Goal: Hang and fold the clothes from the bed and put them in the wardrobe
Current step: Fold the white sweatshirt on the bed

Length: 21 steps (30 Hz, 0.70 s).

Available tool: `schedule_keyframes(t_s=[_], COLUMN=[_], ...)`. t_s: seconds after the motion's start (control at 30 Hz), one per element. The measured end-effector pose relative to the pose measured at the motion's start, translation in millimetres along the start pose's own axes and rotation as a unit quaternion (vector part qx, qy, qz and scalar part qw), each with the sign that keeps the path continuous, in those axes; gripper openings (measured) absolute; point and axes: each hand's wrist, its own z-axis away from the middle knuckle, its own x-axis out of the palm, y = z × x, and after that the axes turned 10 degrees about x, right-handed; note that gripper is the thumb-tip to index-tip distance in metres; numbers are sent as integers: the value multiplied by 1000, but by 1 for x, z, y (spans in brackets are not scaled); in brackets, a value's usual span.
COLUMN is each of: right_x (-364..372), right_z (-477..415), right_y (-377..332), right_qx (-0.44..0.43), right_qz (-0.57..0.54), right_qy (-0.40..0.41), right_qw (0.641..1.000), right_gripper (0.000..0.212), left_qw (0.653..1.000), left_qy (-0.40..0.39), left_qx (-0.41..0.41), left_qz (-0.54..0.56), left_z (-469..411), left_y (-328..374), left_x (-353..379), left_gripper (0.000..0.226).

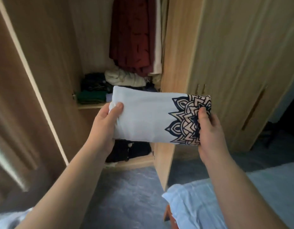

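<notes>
Left hand (105, 124), right hand (209, 131) each pinch one end of folded white mandala-print cotton shirt (146, 118). Keep level; slide flat onto wooden wardrobe shelf (91, 106) beside folded green garment (91, 96).

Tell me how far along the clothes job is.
Done: dark red garments hang in the wooden wardrobe; folded cream and green piles sit on its shelf. In hand: left hand and right hand hold a folded white shirt with dark mandala print. Left: shelving it; clothes remaining on the bed can't be seen.
</notes>
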Motion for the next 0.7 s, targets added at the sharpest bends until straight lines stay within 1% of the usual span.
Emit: schedule_keyframes(t_s=[0.13,0.3,0.43,0.53,0.6,0.7], right_x=[58,102,126,144,157,173], right_z=[-43,-104,-166,-218,-256,-309], right_y=[14,36,57,68,71,75], right_qx=[4,4,-5,-11,-3,-1], right_qz=[9,14,23,23,26,30], right_qy=[-44,-80,-105,-121,-131,-141], right_qw=[999,997,994,992,991,990], right_gripper=[37,40,44,37,31,33], left_qw=[999,996,994,990,987,983], left_qy=[28,69,93,114,130,142], left_qx=[0,12,20,28,36,44], left_qz=[-28,-53,-59,-72,-87,-104], left_z=[-44,-99,-147,-186,-216,-259], left_y=[-6,-30,-61,-84,-96,-113], left_x=[-36,-56,-60,-57,-52,-46], left_gripper=[16,13,12,22,23,24])
